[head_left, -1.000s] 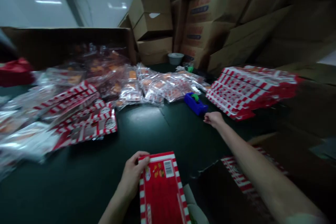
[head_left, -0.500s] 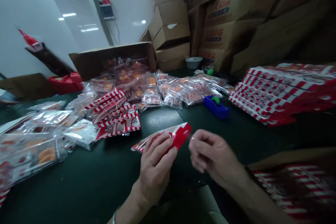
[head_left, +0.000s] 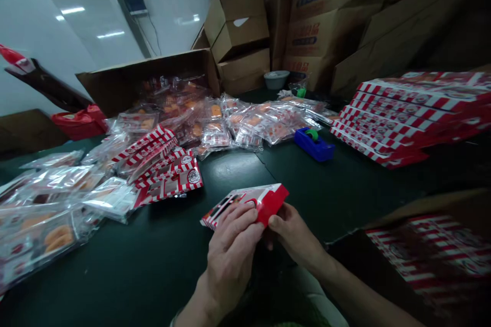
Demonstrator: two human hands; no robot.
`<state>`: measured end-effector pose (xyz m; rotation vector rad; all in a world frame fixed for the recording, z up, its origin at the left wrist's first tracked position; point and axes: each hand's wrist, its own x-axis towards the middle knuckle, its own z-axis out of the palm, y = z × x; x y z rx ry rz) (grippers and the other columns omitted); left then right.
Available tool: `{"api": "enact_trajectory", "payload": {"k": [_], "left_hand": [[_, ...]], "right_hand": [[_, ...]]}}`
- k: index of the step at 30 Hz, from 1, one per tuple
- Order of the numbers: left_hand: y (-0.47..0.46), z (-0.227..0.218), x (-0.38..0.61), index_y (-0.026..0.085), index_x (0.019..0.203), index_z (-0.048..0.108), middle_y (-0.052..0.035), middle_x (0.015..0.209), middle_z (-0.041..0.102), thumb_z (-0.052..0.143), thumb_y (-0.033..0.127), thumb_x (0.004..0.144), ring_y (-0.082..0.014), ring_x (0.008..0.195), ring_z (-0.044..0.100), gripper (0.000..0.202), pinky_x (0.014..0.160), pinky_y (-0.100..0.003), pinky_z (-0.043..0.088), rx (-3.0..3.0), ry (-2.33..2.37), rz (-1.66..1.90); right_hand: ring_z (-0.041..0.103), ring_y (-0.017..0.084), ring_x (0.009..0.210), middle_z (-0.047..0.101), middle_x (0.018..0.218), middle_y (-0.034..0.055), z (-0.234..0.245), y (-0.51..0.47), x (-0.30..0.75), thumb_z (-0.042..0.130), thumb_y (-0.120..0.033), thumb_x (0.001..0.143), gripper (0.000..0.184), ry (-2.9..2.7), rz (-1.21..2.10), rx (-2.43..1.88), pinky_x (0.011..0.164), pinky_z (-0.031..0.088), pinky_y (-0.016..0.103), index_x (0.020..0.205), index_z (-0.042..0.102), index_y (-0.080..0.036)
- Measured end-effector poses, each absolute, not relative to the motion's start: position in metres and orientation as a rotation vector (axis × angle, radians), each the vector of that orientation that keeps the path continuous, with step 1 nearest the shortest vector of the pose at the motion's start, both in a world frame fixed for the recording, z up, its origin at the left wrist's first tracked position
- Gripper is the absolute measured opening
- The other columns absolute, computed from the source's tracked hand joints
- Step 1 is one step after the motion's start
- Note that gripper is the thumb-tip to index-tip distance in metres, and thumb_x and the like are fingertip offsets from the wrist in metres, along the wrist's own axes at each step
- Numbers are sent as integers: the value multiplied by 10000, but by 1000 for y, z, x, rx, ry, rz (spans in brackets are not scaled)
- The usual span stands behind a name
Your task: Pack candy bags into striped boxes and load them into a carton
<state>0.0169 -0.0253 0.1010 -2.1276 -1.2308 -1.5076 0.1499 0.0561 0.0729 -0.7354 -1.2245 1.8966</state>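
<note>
A small red-and-white striped carton [head_left: 270, 200] with a dark, picture-like front lies tilted over the dark green table [head_left: 161, 265]. My left hand [head_left: 233, 245] is wrapped over its near side, fingers across the top face. At the red right end, my right hand [head_left: 293, 232] pinches the carton, thumb in front and the other fingers mostly hidden behind. Beyond my hands sits a blue tape dispenser [head_left: 315, 147] with a green roll. Left of the carton lie several overlapping flattish striped cartons [head_left: 172, 176].
Clear-wrapped food packs [head_left: 264, 120] spread across the table's back, spilling from a tipped cardboard box [head_left: 111, 84]; more packs [head_left: 42, 235] lie at left. Striped cartons are stacked [head_left: 387, 122] at right. An open box [head_left: 452, 199] holding striped cartons stands at lower right. Brown boxes [head_left: 326, 30] rise behind.
My right hand has moved left and closed on the carton's red end, which now looks squared up. The carton's body appears fuller and thicker. The view has shifted slightly.
</note>
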Motion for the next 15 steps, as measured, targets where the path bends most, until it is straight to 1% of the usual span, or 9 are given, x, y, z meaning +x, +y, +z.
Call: {"api": "enact_trajectory", "payload": {"k": [2,4,5,6,7,9,11,13,15], "left_hand": [[-33,107,19,131,1075,623,-133,1074,710,590,-17,829,-232,1100,657,289,946,-389,561,-2120,-1276,-1576],[-42,115,19,121,1079,612,-137,1103,696,588,-25,821,-228,1113,650,297,951,-369,562,-2128,-1308,-1605],[-46,119,18,117,1083,609,-138,1111,693,589,-21,820,-229,1119,647,297,954,-368,562,-2137,-1312,-1598],[-49,122,17,114,1085,607,-141,1111,693,585,-14,825,-232,1121,645,291,952,-372,562,-2145,-1302,-1582],[-50,125,16,112,1082,609,-141,1100,699,577,-4,833,-233,1119,645,276,953,-381,561,-2151,-1283,-1549],[-46,126,15,118,1057,620,-130,1057,722,559,13,853,-224,1110,651,238,969,-387,544,-2148,-1254,-1430],[-37,118,18,130,1018,638,-107,1015,747,538,29,873,-211,1109,654,203,1011,-390,504,-2137,-1221,-1298],[-28,102,26,145,974,651,-77,988,763,531,52,890,-196,1127,644,174,1058,-383,452,-2136,-1172,-1245],[-23,82,37,157,938,654,-60,992,766,538,65,893,-188,1157,624,155,1096,-378,401,-2160,-1151,-1253]], "right_hand": [[536,126,535,625,669,-22,67,71,151,862,-491,427,532,-1238,1713,-806,461,445,232,789,597,-206],[510,111,550,588,607,-39,67,92,158,880,-320,431,413,-1249,1552,-890,492,424,213,674,571,-193],[483,99,528,552,558,-51,69,104,164,873,-275,446,381,-1251,1487,-927,484,404,207,623,546,-190],[460,91,501,521,522,-59,74,114,171,863,-272,474,369,-1250,1435,-956,469,388,205,596,524,-191],[456,90,483,518,518,-60,81,121,179,848,-308,515,364,-1245,1394,-974,461,387,208,605,514,-194],[530,111,496,601,619,-37,95,126,192,793,-436,621,369,-1254,1406,-980,494,456,239,751,540,-202],[621,158,541,668,759,-3,105,114,200,722,-544,700,500,-1328,1596,-965,539,531,309,1022,517,-221],[675,203,615,687,858,27,105,95,201,723,-561,705,707,-1396,1871,-909,550,563,350,1241,396,-236],[695,221,756,683,975,56,96,79,197,760,-511,684,803,-1371,2019,-823,572,571,323,1309,342,-232]]}}
